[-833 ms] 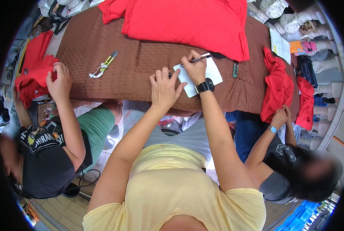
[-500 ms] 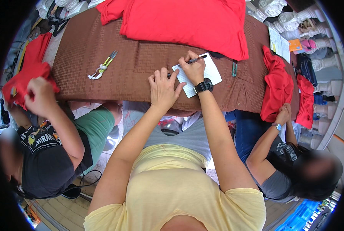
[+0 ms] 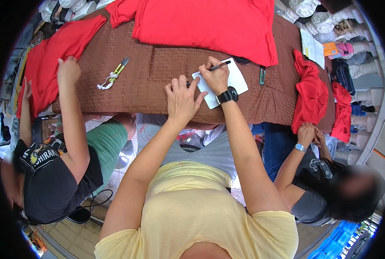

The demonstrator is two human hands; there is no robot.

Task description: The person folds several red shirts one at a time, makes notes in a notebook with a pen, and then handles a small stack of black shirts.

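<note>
On the brown tabletop [image 3: 145, 86], the notepad [image 3: 237, 82] lies beneath the right hand [image 3: 217, 78], whose fingers grip a black pen [image 3: 222, 65]; the left hand [image 3: 181, 100] splays, released, at its edge; neither has really shifted, so writing seems barely advanced; the red garment [image 3: 67, 41] at left now spreads wider.

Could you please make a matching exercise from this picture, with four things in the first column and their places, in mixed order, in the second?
Column 1
1. black pen
2. lined pad
3. snips
4. large red cloth

Column 2
A. on the brown tablecloth, to the left of the left hand
B. partly under the right hand
C. along the far side of the table
D. between the fingers of the right hand

Right pairs: 1-D, 2-B, 3-A, 4-C
</note>
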